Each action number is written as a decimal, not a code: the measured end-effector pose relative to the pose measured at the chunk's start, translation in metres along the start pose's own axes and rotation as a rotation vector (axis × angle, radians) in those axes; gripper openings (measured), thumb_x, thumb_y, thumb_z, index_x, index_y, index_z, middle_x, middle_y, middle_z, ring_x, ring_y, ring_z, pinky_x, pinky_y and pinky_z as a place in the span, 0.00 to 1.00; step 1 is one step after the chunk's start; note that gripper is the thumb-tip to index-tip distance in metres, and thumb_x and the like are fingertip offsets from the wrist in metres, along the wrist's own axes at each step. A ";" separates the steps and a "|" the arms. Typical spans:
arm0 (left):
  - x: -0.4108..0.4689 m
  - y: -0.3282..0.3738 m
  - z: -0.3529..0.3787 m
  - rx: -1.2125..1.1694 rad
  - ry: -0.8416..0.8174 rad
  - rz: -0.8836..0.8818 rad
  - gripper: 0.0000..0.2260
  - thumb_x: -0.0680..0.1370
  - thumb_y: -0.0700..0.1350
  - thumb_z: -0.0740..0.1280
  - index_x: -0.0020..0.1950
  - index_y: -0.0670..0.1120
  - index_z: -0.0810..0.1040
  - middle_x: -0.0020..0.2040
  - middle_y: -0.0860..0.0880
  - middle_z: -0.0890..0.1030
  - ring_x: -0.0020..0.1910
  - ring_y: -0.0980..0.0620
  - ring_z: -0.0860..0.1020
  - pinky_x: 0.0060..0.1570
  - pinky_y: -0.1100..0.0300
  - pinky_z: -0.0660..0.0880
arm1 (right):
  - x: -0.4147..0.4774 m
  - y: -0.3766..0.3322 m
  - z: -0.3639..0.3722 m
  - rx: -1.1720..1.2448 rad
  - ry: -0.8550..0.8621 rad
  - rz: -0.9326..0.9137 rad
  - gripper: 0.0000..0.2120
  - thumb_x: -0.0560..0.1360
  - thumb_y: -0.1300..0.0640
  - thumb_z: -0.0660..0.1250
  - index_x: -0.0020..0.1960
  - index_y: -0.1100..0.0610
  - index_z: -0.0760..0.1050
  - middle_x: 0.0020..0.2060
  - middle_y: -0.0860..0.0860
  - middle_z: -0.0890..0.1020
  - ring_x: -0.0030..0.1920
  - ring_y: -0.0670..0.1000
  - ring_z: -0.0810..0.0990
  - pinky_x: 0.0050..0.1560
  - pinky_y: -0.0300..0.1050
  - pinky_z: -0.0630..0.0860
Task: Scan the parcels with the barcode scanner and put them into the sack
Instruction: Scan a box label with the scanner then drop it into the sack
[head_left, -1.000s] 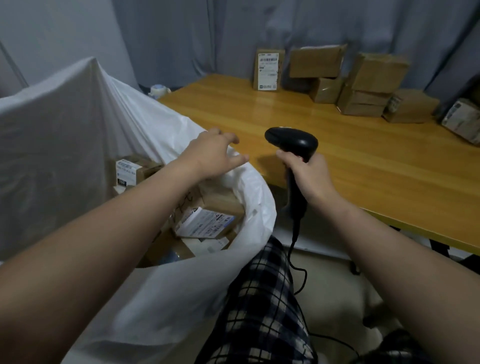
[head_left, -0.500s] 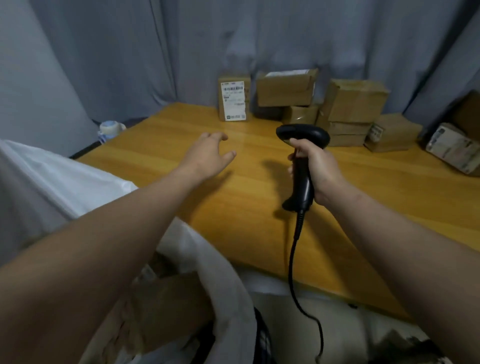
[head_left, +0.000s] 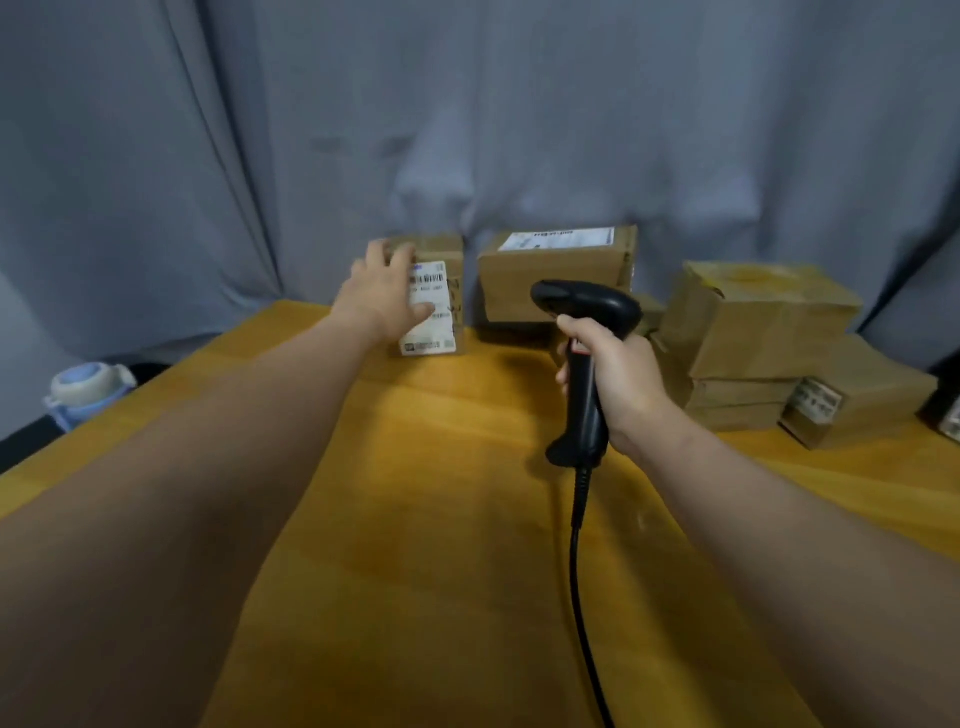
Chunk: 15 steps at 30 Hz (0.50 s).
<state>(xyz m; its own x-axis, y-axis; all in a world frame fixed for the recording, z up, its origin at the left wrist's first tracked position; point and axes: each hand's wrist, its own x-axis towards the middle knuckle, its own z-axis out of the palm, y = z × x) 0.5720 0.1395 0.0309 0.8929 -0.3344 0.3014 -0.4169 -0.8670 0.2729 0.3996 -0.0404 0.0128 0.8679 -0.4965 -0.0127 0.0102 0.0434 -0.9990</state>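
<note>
Parcel (head_left: 442, 322): small cardboard box, upright at the far side of the table (head_left: 415, 519), white barcode label facing forward.
Left hand (head_left: 387, 293): fingers extended, laid over the box's left front corner, thumb across the label.
Scanner (head_left: 592, 307): black, corded, held above the table, right of the parcel.
Right hand (head_left: 621, 384): fingers wrapped round the scanner's handle.
Other parcels (head_left: 753, 322): stacked at right, before a grey curtain (head_left: 519, 130).
Bottle (head_left: 83, 387): beyond the table's left edge.
</note>
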 end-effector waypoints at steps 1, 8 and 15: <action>0.017 -0.002 0.004 0.004 -0.007 0.002 0.38 0.76 0.54 0.69 0.78 0.48 0.52 0.77 0.41 0.53 0.74 0.37 0.55 0.72 0.43 0.58 | 0.010 0.002 0.001 0.000 -0.006 -0.020 0.15 0.74 0.50 0.70 0.47 0.63 0.78 0.28 0.52 0.77 0.31 0.50 0.77 0.40 0.45 0.75; 0.068 -0.011 0.005 0.351 -0.078 0.027 0.45 0.66 0.69 0.70 0.77 0.56 0.56 0.69 0.41 0.63 0.69 0.38 0.61 0.66 0.42 0.61 | 0.042 0.011 0.002 -0.046 -0.040 -0.063 0.11 0.75 0.51 0.69 0.41 0.58 0.77 0.29 0.52 0.77 0.33 0.50 0.78 0.42 0.45 0.75; 0.056 -0.006 -0.007 0.060 -0.229 0.049 0.32 0.65 0.58 0.78 0.58 0.49 0.63 0.62 0.42 0.75 0.59 0.40 0.74 0.61 0.46 0.71 | 0.019 0.002 0.000 -0.043 -0.038 -0.100 0.10 0.75 0.53 0.69 0.41 0.58 0.78 0.29 0.52 0.77 0.32 0.49 0.77 0.40 0.42 0.76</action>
<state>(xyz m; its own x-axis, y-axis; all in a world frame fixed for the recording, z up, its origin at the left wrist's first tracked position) 0.6235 0.1281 0.0523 0.8902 -0.4454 0.0956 -0.4555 -0.8660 0.2064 0.4162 -0.0499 0.0110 0.8821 -0.4628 0.0878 0.0769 -0.0425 -0.9961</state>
